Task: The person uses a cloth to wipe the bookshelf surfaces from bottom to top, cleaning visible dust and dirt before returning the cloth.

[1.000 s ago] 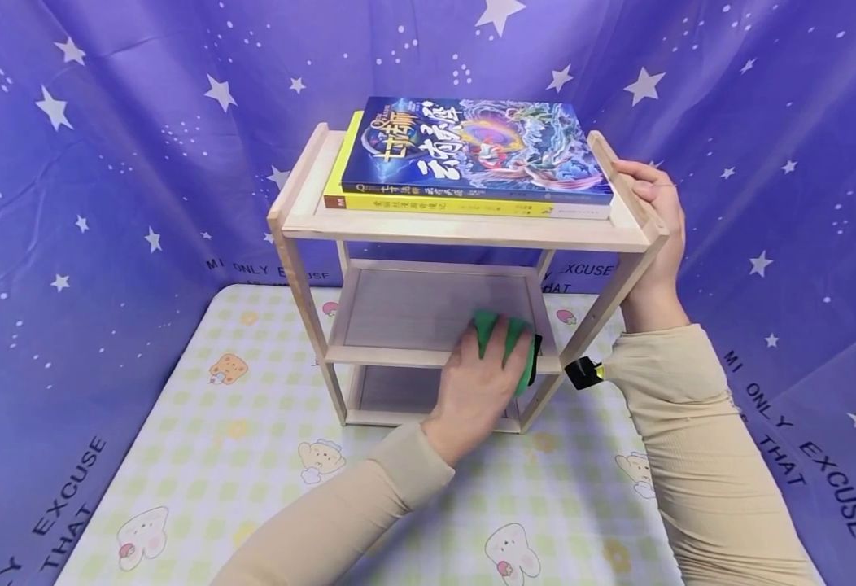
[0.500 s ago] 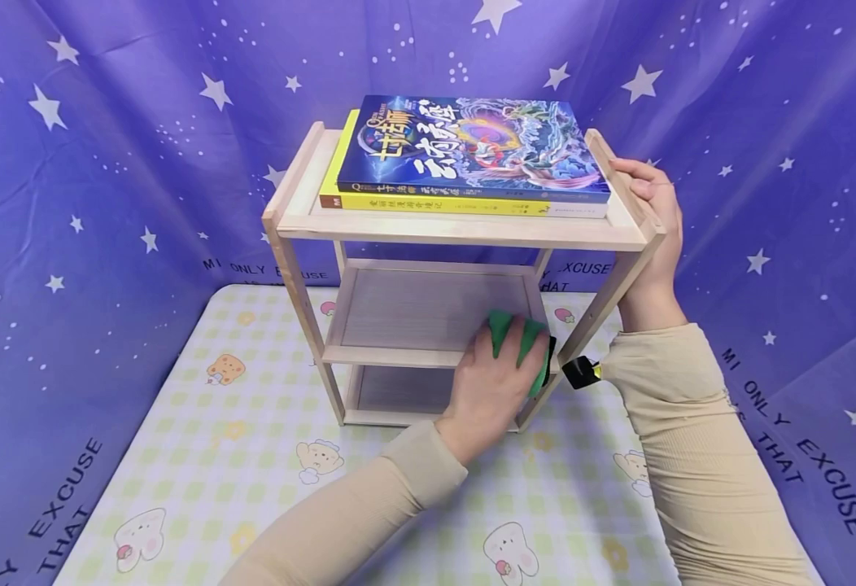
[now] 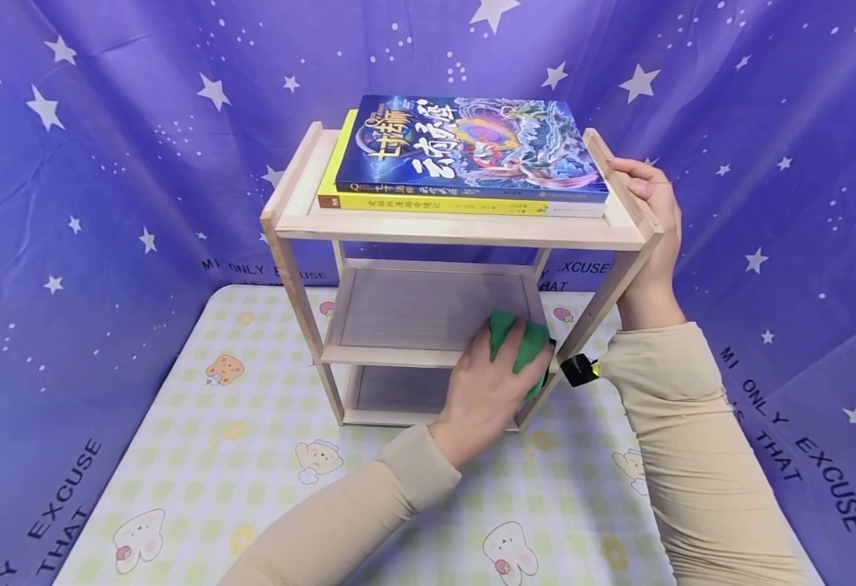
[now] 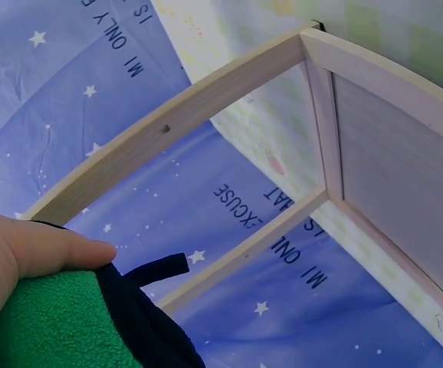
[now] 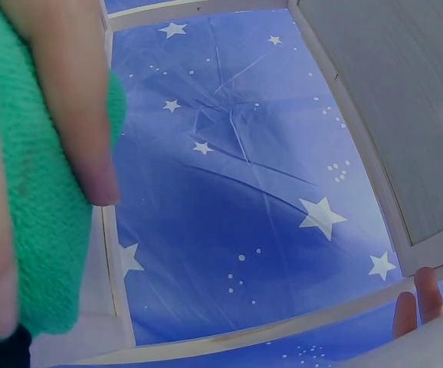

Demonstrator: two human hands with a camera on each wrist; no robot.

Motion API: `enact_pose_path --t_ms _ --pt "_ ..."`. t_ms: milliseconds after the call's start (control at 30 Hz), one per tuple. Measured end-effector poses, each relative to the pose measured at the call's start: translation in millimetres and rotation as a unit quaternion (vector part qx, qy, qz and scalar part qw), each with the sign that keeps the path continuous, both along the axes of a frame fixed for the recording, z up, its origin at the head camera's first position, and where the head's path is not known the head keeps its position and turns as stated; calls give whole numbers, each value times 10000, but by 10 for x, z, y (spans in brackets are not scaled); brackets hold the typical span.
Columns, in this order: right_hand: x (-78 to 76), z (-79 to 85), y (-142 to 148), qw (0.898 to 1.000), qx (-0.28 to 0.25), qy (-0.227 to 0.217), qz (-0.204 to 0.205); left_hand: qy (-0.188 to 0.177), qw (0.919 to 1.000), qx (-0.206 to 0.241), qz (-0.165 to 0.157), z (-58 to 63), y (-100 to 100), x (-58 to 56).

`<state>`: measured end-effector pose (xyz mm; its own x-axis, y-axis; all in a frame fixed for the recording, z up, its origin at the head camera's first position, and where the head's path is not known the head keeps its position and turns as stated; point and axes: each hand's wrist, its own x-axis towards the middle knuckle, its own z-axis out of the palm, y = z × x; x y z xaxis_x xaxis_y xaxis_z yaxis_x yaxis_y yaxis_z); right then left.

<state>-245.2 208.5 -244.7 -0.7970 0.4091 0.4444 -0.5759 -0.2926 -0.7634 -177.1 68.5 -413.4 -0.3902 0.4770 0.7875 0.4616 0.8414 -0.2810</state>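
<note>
While the left hand grips the green cloth, fingers curled, at the front right corner of the middle tier, right of frame centre, the right hand grasps the wooden rack by its side, upper right; top tier holds blue book stacked on yellow book.

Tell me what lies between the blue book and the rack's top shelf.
The yellow book lies there, flat beneath the blue book and above the top shelf; the head view shows it.
</note>
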Motion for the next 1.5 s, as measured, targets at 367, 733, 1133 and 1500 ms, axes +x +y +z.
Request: enact_pose_path --t_ms 367,733,1133,1500 --pt "-7 -22 27 9998 172 -27 -6 -118 9994 -205 -253 19 -89 14" --pt "-22 -21 19 9997 181 29 -137 -161 9992 -205 -310 42 -148 31" --pt "-15 -26 27 9995 264 57 -166 -243 9989 -217 -342 47 -201 95" --pt "-18 -6 12 9999 18 -34 -135 -420 9983 29 -410 63 -257 130"
